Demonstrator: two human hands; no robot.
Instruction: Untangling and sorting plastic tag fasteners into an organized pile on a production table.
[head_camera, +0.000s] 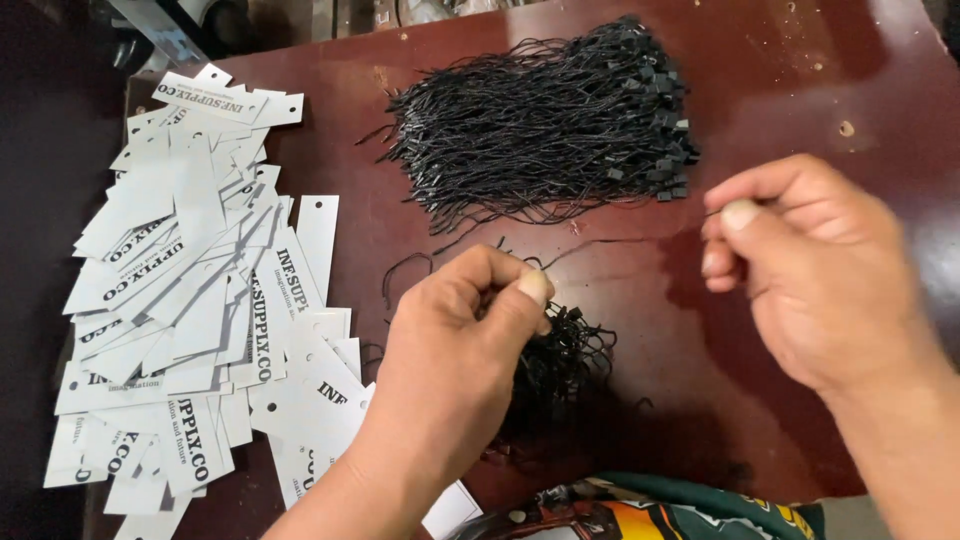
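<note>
The left hand (455, 340) is pinching a small bundle of black strings (560, 360) between thumb and curled fingers, near the middle of the dark red table (800, 90). The bundle is hanging below and to the right of the hand, its loops and small plastic ends bunching into a tangle, so its long axis is hard to read there; it seems to be running roughly from the fingers down toward the near edge.

The right hand (800, 265) is closing thumb against forefinger on a single thin black string (610, 242). This string is lying almost level, stretching leftward from the right fingertips toward the left hand. Where it ends is hidden behind the left fingers.

Farther back, a large heap of black strings (545, 125) is lying with its long axis left to right, the loose thread ends pointing left and the block-like fasteners gathering at the right.

On the left, a spread of white card tags (190, 290) is overlapping in a loose fan, each with a punched hole. The tags at the near end are being cut off by the frame. A patterned cloth (680, 510) is showing at the near edge.
</note>
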